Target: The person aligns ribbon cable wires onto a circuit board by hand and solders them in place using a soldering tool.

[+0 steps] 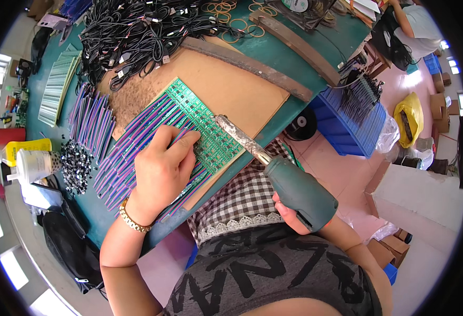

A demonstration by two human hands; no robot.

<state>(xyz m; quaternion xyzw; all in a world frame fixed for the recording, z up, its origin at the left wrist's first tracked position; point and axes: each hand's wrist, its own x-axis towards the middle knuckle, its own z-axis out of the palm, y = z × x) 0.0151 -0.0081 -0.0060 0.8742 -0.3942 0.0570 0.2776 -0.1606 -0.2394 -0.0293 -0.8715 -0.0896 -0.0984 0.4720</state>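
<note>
A green panel of small circuit boards (185, 100) lies on brown cardboard at the table's near edge. Rows of purple, blue and black wires (123, 152) run from it toward the left. My left hand (160, 166), with a gold watch at the wrist, rests over the wires, thumb and fingers pinched on a wire at the panel. My right hand (290, 215) is wrapped round the dark green body of a soldering gun (302, 192). Its thick, scorched metal barrel points up and left, the tip over the panel's right part. Whether the tip touches the board, I cannot tell.
Black cables (136, 39) pile up at the back. Two metal bars (247, 66) lie beyond the panel. More wires (90, 118), small black parts (76, 167) and a lidded cup (34, 166) are on the left. A blue crate (350, 124) stands to the right.
</note>
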